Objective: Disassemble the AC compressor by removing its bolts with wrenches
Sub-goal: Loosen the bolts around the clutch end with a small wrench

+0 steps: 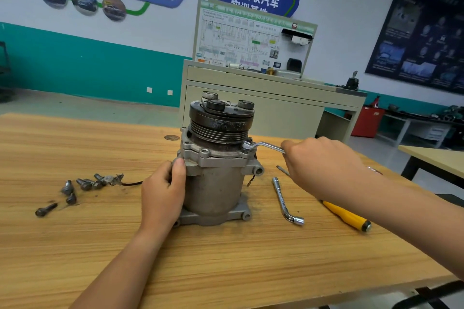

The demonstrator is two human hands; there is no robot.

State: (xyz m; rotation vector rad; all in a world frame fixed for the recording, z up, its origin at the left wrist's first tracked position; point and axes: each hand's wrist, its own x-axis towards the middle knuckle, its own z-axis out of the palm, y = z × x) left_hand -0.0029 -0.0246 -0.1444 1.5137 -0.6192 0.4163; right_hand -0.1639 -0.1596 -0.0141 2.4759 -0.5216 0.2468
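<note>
Head view: wrench point(266, 145) set on the upper flange of the AC compressor point(213, 183), upright at mid-bench point(75, 246).
Left hand point(163, 190) wrapped round the housing, right hand point(324, 165) clenched on the wrench handle. Looks heavy, rigid, greasy; wants a firm grip on the cast body.

At middle of table point(226, 271): compressor point(216, 183), upright, pulley end on top. 
Left of it, well apart, on table: loose bolts point(75, 190). 
On left side of compressor body: left hand point(163, 195). 
At upper right flange: wrench point(266, 145), handle going right into right hand point(324, 165). 
Just right of compressor, on table: socket wrench point(286, 200); further right, screwdriver point(349, 217), partly under right forearm. 
Behind table: cabinet point(263, 108), display board point(251, 40) standing on it. 
Far right: second table point(431, 160).
</note>
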